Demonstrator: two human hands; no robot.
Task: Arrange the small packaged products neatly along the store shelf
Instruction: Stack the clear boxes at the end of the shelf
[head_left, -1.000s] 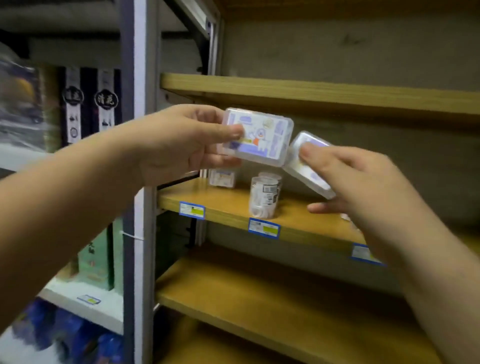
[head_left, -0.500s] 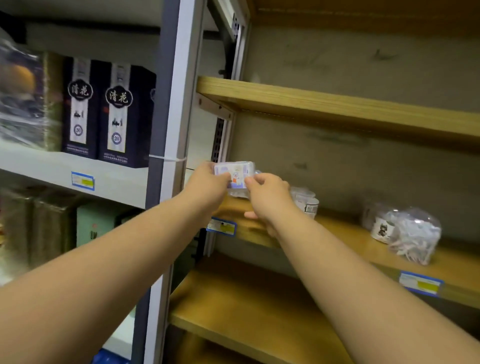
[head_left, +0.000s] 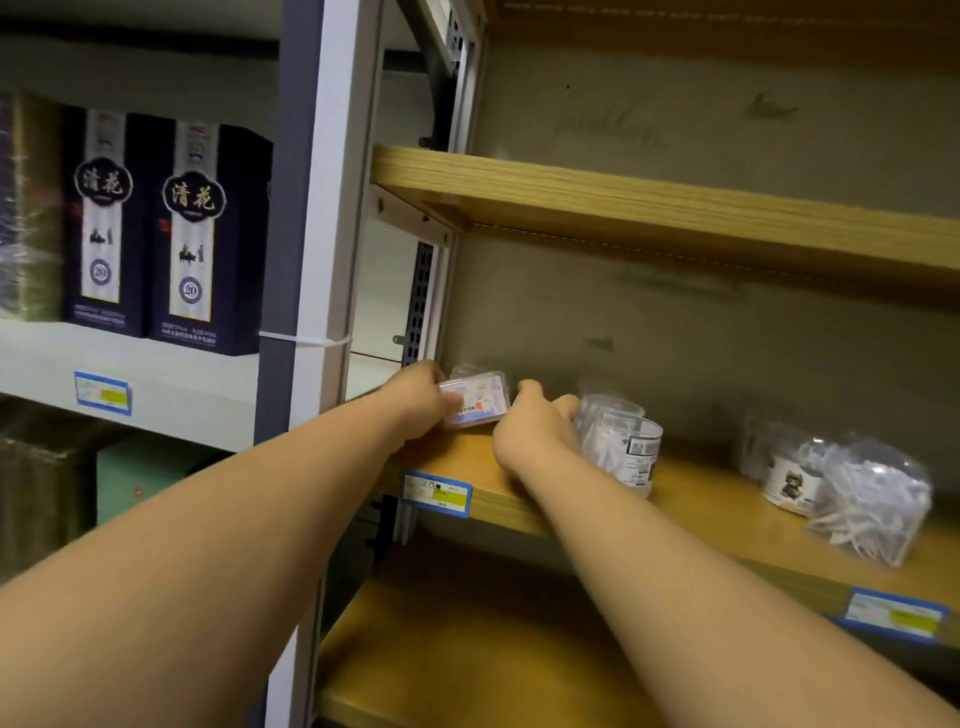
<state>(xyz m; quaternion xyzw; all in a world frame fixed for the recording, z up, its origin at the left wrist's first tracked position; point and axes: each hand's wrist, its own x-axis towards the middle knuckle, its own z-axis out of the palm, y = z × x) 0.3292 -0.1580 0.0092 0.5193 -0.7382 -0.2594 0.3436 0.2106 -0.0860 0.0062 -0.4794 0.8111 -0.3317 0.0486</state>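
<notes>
Lowered to the shelf, left hand grip clamps the clear box; right hand's grip unclear.

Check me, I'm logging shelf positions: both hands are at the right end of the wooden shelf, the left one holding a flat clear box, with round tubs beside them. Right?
Not quite. The head view shows both hands at the left end of the wooden shelf, by the upright. The rest holds: the left hand holds the flat clear box, the right hand is beside it, and round tubs stand next to them.

Two dark blue boxes stand side by side on a white shelf at left (a blue-and-yellow price tag on its edge), beside a grey upright post.
</notes>
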